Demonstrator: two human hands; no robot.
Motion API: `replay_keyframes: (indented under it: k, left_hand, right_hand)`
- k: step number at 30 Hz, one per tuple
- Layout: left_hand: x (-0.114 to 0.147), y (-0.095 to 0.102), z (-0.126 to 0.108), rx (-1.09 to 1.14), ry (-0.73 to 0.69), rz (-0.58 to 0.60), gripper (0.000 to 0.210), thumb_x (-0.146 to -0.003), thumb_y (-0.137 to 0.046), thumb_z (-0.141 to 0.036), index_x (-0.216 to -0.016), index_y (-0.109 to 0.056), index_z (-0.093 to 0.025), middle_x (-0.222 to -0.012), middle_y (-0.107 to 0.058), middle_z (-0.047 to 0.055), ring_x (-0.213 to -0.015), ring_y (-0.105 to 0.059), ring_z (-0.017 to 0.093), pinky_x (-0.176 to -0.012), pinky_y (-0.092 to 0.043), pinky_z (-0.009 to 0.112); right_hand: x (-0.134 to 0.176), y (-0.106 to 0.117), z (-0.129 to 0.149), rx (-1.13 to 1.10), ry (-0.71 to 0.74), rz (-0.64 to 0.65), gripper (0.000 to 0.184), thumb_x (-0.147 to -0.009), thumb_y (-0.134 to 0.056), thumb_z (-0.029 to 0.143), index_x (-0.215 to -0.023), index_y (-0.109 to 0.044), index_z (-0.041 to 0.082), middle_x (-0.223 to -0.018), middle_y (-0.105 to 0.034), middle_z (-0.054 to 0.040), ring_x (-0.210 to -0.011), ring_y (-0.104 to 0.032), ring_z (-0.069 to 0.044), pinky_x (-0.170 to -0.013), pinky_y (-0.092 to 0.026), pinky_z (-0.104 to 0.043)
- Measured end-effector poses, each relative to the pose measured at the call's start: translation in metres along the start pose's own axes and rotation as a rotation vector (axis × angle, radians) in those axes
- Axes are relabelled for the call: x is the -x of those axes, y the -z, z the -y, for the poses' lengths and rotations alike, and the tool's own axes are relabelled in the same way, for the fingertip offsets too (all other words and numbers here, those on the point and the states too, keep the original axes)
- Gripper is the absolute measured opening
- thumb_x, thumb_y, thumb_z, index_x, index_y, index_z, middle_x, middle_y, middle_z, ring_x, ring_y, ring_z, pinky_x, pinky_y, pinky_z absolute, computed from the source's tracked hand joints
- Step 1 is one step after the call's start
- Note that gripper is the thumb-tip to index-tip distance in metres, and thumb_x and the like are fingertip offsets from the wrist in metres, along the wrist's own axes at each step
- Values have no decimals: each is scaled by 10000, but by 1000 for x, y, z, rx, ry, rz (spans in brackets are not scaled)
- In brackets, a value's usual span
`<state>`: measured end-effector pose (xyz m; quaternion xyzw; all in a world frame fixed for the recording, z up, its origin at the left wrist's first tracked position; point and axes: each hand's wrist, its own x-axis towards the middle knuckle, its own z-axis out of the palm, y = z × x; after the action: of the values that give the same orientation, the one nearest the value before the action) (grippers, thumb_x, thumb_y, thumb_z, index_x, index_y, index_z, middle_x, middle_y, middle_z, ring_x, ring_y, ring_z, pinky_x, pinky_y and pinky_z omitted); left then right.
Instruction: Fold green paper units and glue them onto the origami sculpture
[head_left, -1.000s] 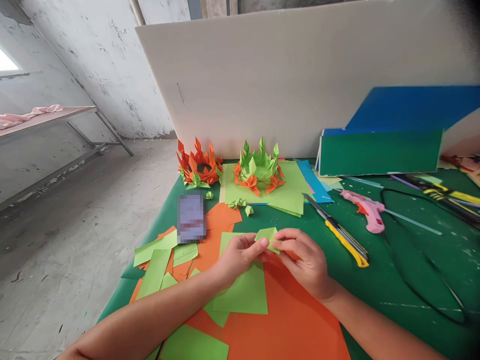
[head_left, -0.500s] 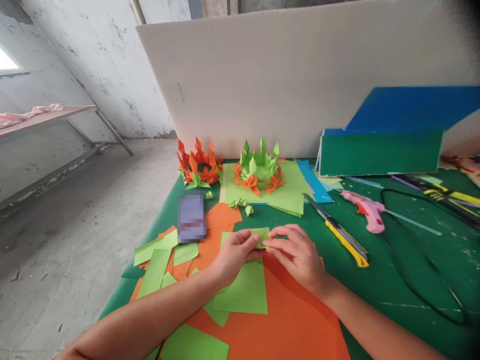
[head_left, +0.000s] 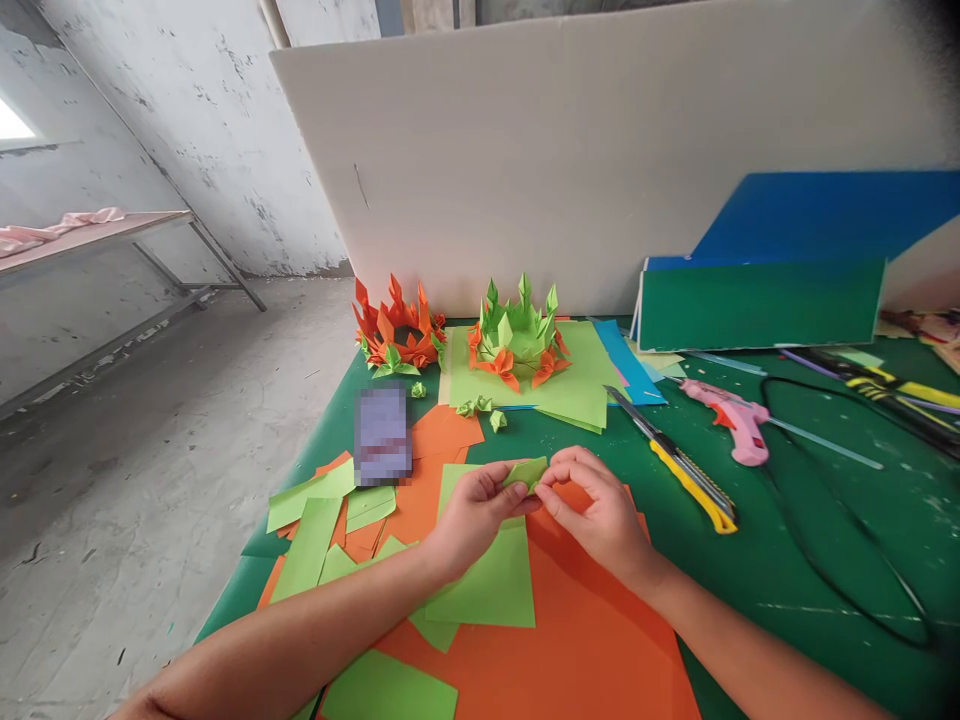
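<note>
A small folded piece of green paper (head_left: pixel 527 473) is pinched between the thumb and fingers of my left hand (head_left: pixel 478 510). My right hand (head_left: pixel 592 505) grips the paper's right corner with its fingertips. Both hands hover over a large orange sheet (head_left: pixel 585 620), on which a green sheet (head_left: pixel 487 575) lies. Beyond them sit several small folded green paper pieces (head_left: pixel 498 421). Farther back stand an orange paper crown (head_left: pixel 397 330) with green flowers and a green paper crown (head_left: pixel 517 335) with orange flowers.
Loose green strips (head_left: pixel 311 540) and a phone-like blurred rectangle (head_left: pixel 382 437) lie to the left. On the right are a yellow utility knife (head_left: pixel 686 475), blade exposed, and a pink glue gun (head_left: pixel 739 425) with a trailing cord. A pale board (head_left: pixel 510 150) rises behind the green table (head_left: pixel 810 520).
The small green paper has tilted and shifted slightly right in my left hand. My right fingers have drawn closer together at its corner.
</note>
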<state>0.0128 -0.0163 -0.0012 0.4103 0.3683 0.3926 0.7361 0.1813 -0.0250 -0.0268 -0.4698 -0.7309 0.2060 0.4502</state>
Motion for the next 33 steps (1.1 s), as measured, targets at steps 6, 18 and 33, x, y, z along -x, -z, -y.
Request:
replay_keyframes:
  k: [6,18,33]
  left_hand:
    - [3,-5,1,9,-34,-12,274,-751,-734,-323,-978,-737,-170,-1032,-724,71,-939,-663,203,-943,-506,374]
    - [3,0,4,-149,-54,-10,317,-733,-743,-332,-995,-711,-157,-1009,-726,78,-942,-653,224,-879,-506,346]
    - [-4,6,3,48,131,20,548,-627,-838,-280,-1032,-480,-189,-747,-690,1,-721,-669,145,-772,-483,301]
  right_hand:
    - [0,-1,3,4,5,-14,104,-839,-579,177,-761,-527,221,-804,-528,-16,-820,-538,-179,-714,-448,-295]
    - [4,-3,2,-166,-164,13,179,-848,-606,240,-762,-449,227,-764,-478,17,-729,-492,-142,-664,-419,-262]
    - [0,-1,-1,-576,-377,145,155,-845,-596,310,-781,-488,218,-761,-424,32,-669,-410,-113,-598,-377,-234]
